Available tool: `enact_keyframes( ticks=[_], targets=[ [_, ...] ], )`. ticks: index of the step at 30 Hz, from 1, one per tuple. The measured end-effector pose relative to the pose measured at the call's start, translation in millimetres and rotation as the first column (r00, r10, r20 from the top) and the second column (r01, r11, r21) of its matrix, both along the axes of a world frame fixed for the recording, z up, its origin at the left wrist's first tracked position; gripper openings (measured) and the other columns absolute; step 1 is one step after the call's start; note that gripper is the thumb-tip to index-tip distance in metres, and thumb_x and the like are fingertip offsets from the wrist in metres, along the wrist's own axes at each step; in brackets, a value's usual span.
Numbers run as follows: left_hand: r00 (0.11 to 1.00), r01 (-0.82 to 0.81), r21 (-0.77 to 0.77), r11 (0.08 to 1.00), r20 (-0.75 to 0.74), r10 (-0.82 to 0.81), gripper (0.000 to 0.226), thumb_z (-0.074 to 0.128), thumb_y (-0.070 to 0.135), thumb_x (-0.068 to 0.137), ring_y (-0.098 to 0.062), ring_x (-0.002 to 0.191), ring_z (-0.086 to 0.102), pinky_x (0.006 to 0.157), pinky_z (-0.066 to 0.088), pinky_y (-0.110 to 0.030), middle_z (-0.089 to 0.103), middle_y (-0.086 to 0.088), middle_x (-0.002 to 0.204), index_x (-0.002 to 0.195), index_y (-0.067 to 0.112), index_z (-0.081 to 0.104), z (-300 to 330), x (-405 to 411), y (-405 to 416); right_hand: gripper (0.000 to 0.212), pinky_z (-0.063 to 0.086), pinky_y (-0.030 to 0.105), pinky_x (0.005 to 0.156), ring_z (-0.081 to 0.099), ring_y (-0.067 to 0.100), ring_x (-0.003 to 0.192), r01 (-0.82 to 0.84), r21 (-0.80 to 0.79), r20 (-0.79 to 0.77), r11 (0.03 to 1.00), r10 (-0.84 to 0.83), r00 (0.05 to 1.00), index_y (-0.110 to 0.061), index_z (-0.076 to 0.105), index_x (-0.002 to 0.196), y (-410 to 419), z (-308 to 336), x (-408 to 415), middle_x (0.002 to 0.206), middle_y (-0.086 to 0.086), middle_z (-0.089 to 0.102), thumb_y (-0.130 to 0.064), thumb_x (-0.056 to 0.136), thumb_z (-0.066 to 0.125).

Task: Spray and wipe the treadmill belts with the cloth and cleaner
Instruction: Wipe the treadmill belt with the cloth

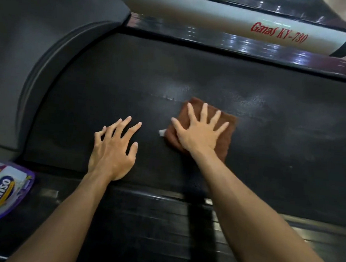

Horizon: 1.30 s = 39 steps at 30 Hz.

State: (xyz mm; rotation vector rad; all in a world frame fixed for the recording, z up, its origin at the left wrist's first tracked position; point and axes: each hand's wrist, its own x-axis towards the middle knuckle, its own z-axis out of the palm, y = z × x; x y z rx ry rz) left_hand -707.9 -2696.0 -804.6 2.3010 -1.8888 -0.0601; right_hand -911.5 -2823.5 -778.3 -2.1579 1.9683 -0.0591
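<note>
Pressure matters here: we keep our right hand [198,132] flat, fingers spread wide, on the folded brown cloth [225,124] lying mid-belt, and should push long overlapping strokes through the pale wet sheen just beyond it. Our left hand [114,147] braces on the treadmill belt [110,82], fingers loosely splayed, holding nothing. The cleaner [0,189] lies at the near left, on the dark side rail [143,210]. Lighting is dim; the belt is matte black.

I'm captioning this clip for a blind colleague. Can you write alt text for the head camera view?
A person's right hand presses a folded brown cloth flat on a black treadmill belt, while the left hand rests with spread fingers on the belt beside it. A cleaner bottle labelled Ganso lies at the lower left.
</note>
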Motion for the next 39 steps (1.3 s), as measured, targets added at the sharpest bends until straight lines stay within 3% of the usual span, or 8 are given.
enact_keyframes(
  ticks=[5,13,20,23,28,31,36,39],
  targets=[
    [1.0,0.007,-0.009,1.0,0.004,-0.007,0.064,0.029,0.048,0.094,-0.018,0.152,0.024,0.116,0.026,-0.051,0.025,0.007,0.166,0.158,0.039,0.031,2,0,-1,0.078,-0.006,0.07,0.12,-0.01,0.038,0.158,-0.366,-0.107,-0.016,0.924,0.367,0.93,-0.054,0.014,0.16,88,-6,5,0.174,-0.006,0.003,-0.086,0.089,0.023],
    [1.0,0.0,-0.009,1.0,0.009,0.0,0.063,0.028,0.047,0.096,-0.018,0.153,0.022,0.117,0.023,-0.049,0.023,0.007,0.167,0.158,0.039,0.028,3,-1,0,0.083,-0.009,0.072,0.118,-0.014,0.041,0.156,0.109,0.01,-0.016,0.994,-0.109,0.994,-0.05,0.01,0.162,-3,1,-31,0.174,-0.003,-0.006,-0.088,0.089,0.021],
    [1.0,0.004,-0.014,1.0,0.016,-0.003,0.058,0.039,0.041,0.102,-0.018,0.153,0.022,0.115,0.026,-0.049,0.022,0.007,0.167,0.159,0.039,0.028,2,0,1,0.078,-0.004,0.068,0.121,-0.008,0.037,0.158,-0.347,-0.13,0.001,0.929,0.35,0.937,-0.052,0.018,0.16,82,-5,6,0.174,-0.005,0.005,-0.086,0.089,0.024],
    [1.0,0.003,-0.024,1.0,0.009,-0.003,0.059,0.034,0.043,0.1,-0.018,0.153,0.023,0.116,0.025,-0.05,0.024,0.007,0.167,0.158,0.038,0.03,3,0,1,0.079,-0.006,0.066,0.122,-0.009,0.032,0.159,-0.274,-0.114,-0.031,0.955,0.273,0.962,-0.056,0.016,0.159,97,-7,-35,0.173,-0.012,0.002,-0.089,0.087,0.023],
    [1.0,-0.005,-0.008,1.0,0.007,0.005,0.058,0.039,0.041,0.102,-0.019,0.153,0.023,0.116,0.026,-0.051,0.024,0.007,0.166,0.158,0.038,0.03,1,-1,1,0.082,-0.011,0.07,0.118,-0.014,0.038,0.157,-0.04,0.0,-0.003,0.999,0.04,0.999,-0.053,0.01,0.161,8,-1,-29,0.174,-0.006,-0.005,-0.089,0.088,0.022],
    [1.0,-0.005,0.01,1.0,0.009,0.005,0.061,0.046,0.04,0.1,-0.018,0.153,0.022,0.117,0.026,-0.05,0.023,0.006,0.166,0.158,0.039,0.028,2,0,0,0.081,-0.012,0.071,0.118,-0.015,0.043,0.156,-0.089,-0.005,0.0,0.996,0.089,0.996,-0.048,0.008,0.162,-2,-3,-1,0.174,0.0,-0.006,-0.085,0.091,0.021],
    [1.0,-0.004,-0.015,1.0,0.013,0.005,0.063,0.028,0.047,0.095,-0.018,0.152,0.025,0.115,0.027,-0.05,0.026,0.008,0.166,0.157,0.038,0.032,5,-2,1,0.077,-0.005,0.067,0.121,-0.007,0.038,0.158,-0.38,-0.124,-0.011,0.917,0.381,0.924,-0.053,0.019,0.159,81,-6,-12,0.174,-0.006,0.004,-0.085,0.09,0.024],
    [1.0,-0.002,-0.02,1.0,0.006,0.002,0.065,0.024,0.048,0.094,-0.018,0.152,0.024,0.116,0.025,-0.05,0.026,0.007,0.166,0.158,0.037,0.032,5,-2,2,0.08,-0.004,0.066,0.122,-0.006,0.033,0.159,-0.26,-0.104,-0.053,0.96,0.256,0.965,-0.058,0.016,0.158,86,-7,-53,0.173,-0.013,0.001,-0.09,0.085,0.021]
  ],
)
